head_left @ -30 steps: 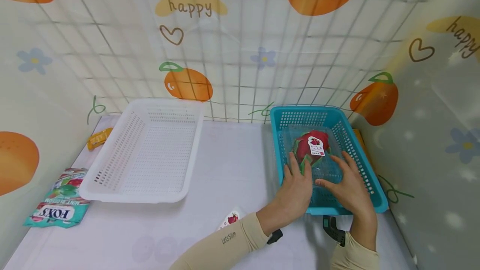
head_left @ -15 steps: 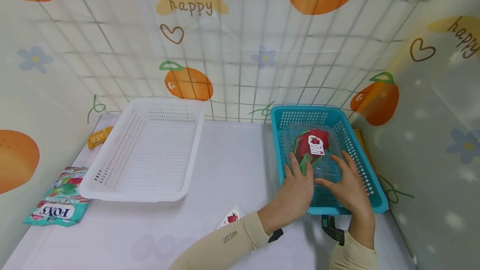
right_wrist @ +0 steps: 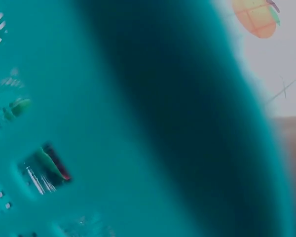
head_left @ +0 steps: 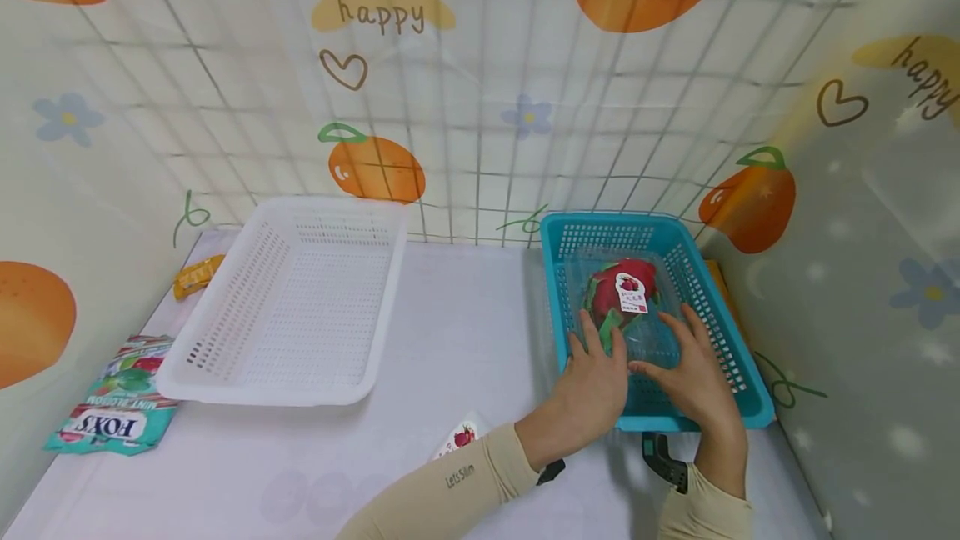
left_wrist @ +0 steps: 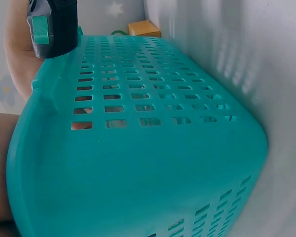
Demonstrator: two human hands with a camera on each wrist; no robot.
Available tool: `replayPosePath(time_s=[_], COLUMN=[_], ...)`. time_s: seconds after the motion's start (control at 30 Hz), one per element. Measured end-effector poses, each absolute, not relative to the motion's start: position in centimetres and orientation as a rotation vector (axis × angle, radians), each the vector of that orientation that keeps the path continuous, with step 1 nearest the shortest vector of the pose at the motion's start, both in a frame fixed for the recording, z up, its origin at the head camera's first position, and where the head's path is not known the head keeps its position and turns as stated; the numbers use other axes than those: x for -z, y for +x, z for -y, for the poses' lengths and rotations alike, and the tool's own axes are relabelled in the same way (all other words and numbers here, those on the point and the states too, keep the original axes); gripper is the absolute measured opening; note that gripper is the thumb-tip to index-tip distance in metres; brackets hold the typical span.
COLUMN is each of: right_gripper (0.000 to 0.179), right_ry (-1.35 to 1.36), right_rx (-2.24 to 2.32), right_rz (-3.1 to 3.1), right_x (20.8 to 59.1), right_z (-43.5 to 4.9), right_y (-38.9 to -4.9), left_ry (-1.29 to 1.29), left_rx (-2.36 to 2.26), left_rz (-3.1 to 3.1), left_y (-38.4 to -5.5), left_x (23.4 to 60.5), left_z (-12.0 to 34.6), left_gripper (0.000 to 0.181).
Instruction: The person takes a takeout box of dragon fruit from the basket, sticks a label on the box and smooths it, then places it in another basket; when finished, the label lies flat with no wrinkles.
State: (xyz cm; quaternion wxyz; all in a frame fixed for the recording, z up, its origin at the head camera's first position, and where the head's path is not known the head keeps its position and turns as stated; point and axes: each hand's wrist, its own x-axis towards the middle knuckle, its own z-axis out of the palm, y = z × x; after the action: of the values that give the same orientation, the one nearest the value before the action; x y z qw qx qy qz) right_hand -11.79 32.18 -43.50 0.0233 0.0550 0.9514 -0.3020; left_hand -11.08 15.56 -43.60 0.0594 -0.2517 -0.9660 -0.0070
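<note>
A red dragon fruit (head_left: 603, 294) with green scales lies in a clear plastic box (head_left: 652, 344), a white label (head_left: 632, 293) on top. The box sits inside the teal basket (head_left: 551, 273) at the right. My left hand (head_left: 592, 386) reaches over the basket's near left side, its spread fingers at the box's near left edge. On the other side my right hand (head_left: 701, 373) has its fingers along the box's right edge and its thumb toward the near edge. In the left wrist view the teal basket's outer wall (left_wrist: 118, 163) hides most of both hands; the right wrist view is blurred teal plastic.
A white basket (head_left: 352, 394) stands at the left. Beside it lie a FOX'S candy bag (head_left: 120, 407) and a yellow wrapped packet (head_left: 197, 277). A white label card (head_left: 459, 437) lies partly under the left forearm. A yellow-orange box (left_wrist: 144, 28) stands beyond the teal basket.
</note>
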Motion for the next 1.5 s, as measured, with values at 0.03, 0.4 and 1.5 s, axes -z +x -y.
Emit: replayPosePath(time_s=[0.03,0.4,1.5], right_gripper=[0.092,0.093,0.09], right_ry=[0.165,0.127,0.126], right_rx=[0.934,0.91,0.879], right_rz=[-2.946,-2.964,-2.926], right_x=[43.52,43.73,44.18], right_z=[-32.17,-32.22,-32.37], right_y=[-11.78,-11.73,-11.82], left_ry=[-0.764,-0.811,-0.894], left_rx=[0.012,-0.126,-0.254], left_rz=[2.92,2.809,2.887], left_y=[-11.08,-11.05,-11.43], left_x=[43.63,43.78,43.88], left_z=[-15.53,-15.36,-15.63], left_gripper=[0.064,0.055,0.058])
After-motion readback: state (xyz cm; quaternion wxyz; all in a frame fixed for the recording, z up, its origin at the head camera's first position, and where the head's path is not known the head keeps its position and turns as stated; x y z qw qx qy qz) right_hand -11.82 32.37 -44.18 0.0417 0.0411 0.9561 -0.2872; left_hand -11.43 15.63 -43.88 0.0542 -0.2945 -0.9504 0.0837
